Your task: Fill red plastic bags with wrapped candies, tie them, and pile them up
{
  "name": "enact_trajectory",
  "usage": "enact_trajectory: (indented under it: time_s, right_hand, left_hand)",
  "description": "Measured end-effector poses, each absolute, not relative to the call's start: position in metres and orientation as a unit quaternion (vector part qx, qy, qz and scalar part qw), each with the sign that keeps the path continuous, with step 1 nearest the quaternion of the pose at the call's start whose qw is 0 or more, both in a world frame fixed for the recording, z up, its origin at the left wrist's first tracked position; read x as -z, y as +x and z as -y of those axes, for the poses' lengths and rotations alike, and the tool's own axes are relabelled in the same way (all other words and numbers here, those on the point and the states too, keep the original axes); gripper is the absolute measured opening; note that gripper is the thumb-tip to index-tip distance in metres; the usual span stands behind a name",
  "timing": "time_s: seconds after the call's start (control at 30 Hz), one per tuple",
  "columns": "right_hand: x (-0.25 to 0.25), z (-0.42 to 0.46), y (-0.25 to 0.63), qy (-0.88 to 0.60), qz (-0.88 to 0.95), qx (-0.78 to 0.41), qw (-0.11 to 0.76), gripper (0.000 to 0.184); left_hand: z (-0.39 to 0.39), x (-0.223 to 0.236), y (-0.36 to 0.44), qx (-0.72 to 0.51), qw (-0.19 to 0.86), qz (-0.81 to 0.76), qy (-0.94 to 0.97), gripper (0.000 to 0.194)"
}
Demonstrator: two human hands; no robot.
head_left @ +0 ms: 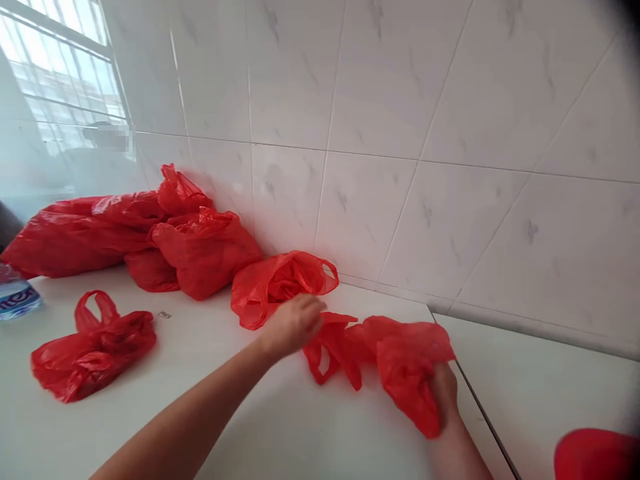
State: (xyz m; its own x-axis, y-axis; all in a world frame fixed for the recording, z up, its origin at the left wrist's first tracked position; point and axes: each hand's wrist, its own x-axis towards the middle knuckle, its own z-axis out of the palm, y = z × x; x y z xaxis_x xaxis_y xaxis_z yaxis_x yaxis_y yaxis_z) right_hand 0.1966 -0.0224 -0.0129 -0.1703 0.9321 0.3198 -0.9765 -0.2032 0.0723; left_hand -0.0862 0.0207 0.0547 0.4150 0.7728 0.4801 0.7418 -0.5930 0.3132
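A crumpled red plastic bag (405, 360) stretches between my two hands just above the white tabletop. My left hand (295, 323) is closed in a fist at its handle end, where the loops hang down; the exact grip of the fingertips is hidden. At the bunched other end, my right hand (446, 390) is wrapped round the plastic, its fingers mostly covered by the bag. Right behind my left hand, another red plastic bag (280, 280) lies slumped with its handle loop showing. Off to the left rests a smaller red bag (95, 353), one loop standing up.
Several full red bags (210, 253) are piled against the tiled wall (375, 133) at the back left. A clear bottle (20, 300) with a blue label lies at the left edge. A seam (480, 400) crosses the white table. Something red (595, 453) shows bottom right.
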Motion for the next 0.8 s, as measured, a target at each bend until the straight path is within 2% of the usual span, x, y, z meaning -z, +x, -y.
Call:
enact_trajectory:
  time_s: [0.07, 0.13, 0.2, 0.23, 0.33, 0.43, 0.57, 0.6, 0.7, 0.8]
  right_hand:
    - [0.019, 0.022, 0.193, -0.015, 0.114, -0.695, 0.709, 0.016]
    - [0.020, 0.018, 0.192, -0.214, 0.153, -0.585, 0.767, 0.018]
    - [0.018, 0.015, 0.193, -0.388, 0.191, -0.460, 0.776, 0.027]
    - [0.016, 0.014, 0.194, -0.430, 0.198, -0.429, 0.769, 0.030]
    - [0.013, 0.012, 0.195, -0.471, 0.206, -0.420, 0.748, 0.035]
    - [0.011, 0.011, 0.194, -0.493, 0.262, -0.414, 0.719, 0.037]
    - [0.013, 0.011, 0.189, -0.518, 0.297, -0.384, 0.704, 0.027]
    - [0.014, 0.011, 0.188, -0.523, 0.301, -0.382, 0.700, 0.024]
    - [0.017, 0.009, 0.188, -0.527, 0.304, -0.381, 0.696, 0.017]
    - [0.019, 0.002, 0.200, -0.521, 0.254, -0.368, 0.727, 0.016]
  left_hand:
    - [-0.003, -0.036, -0.071, -0.236, 0.056, -0.360, 0.901, 0.032]
    - [-0.003, -0.019, -0.057, -0.200, 0.076, -0.347, 0.913, 0.041]
    - [-0.018, -0.008, -0.047, -0.207, 0.074, -0.402, 0.889, 0.041]
    - [-0.027, -0.005, -0.042, -0.222, 0.067, -0.430, 0.873, 0.039]
    - [-0.039, -0.008, -0.028, -0.272, 0.042, -0.467, 0.841, 0.034]
    - [-0.018, -0.011, -0.010, -0.328, 0.053, -0.438, 0.836, 0.036]
    - [0.020, -0.006, 0.012, -0.316, 0.131, -0.295, 0.892, 0.071]
    - [0.024, -0.003, 0.015, -0.293, 0.143, -0.274, 0.905, 0.068]
    - [0.021, 0.003, 0.016, -0.286, 0.169, -0.280, 0.901, 0.032]
    - [0.007, 0.005, 0.004, -0.331, 0.176, -0.313, 0.873, 0.026]
